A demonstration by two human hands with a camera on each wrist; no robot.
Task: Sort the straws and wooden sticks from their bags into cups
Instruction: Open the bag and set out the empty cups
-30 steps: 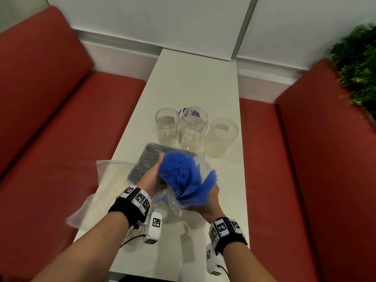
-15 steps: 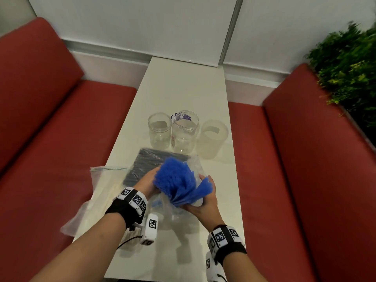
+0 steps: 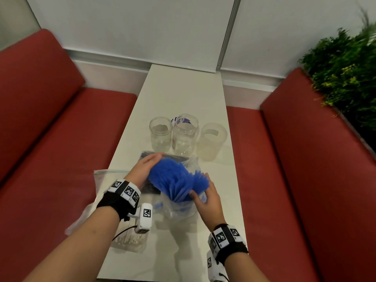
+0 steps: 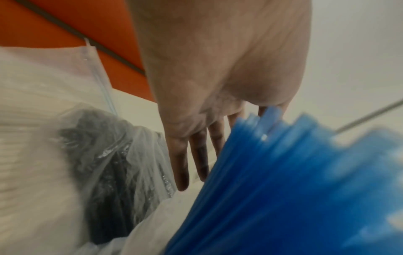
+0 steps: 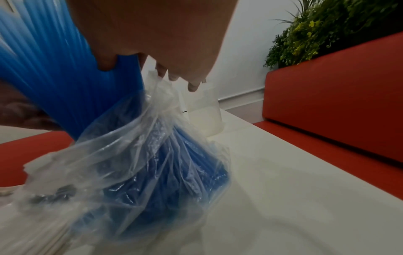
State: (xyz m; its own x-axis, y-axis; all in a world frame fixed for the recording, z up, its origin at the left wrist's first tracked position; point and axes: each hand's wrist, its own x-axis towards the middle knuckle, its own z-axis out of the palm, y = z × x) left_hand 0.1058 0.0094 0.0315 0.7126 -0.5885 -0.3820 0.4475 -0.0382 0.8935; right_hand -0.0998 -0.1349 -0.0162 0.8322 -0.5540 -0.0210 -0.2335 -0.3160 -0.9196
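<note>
A thick bundle of blue straws (image 3: 173, 178) (image 4: 294, 181) (image 5: 43, 77) stands fanned out in a crumpled clear bag (image 3: 179, 210) (image 5: 141, 163) on the white table (image 3: 183, 94). My left hand (image 3: 145, 166) (image 4: 218, 77) lies flat against the bundle's left side with straight fingers (image 4: 181, 163). My right hand (image 3: 207, 198) (image 5: 152, 34) holds the right part of the fan between thumb and fingers. Behind stand two clear jars (image 3: 160, 133) (image 3: 185, 133) and a frosted cup (image 3: 212, 139), all empty.
A bag of black straws (image 3: 147, 156) (image 4: 104, 163) lies under my left hand. A clear bag of pale wooden sticks (image 3: 128, 241) lies at the table's near left edge. Red sofas (image 3: 50, 139) (image 3: 295, 159) flank the narrow table; a green plant (image 3: 345, 74) is at the right.
My left hand has straightened its fingers along the bundle's far left side. The straws have fanned out wider. My right thumb has shifted onto the front of the fan.
</note>
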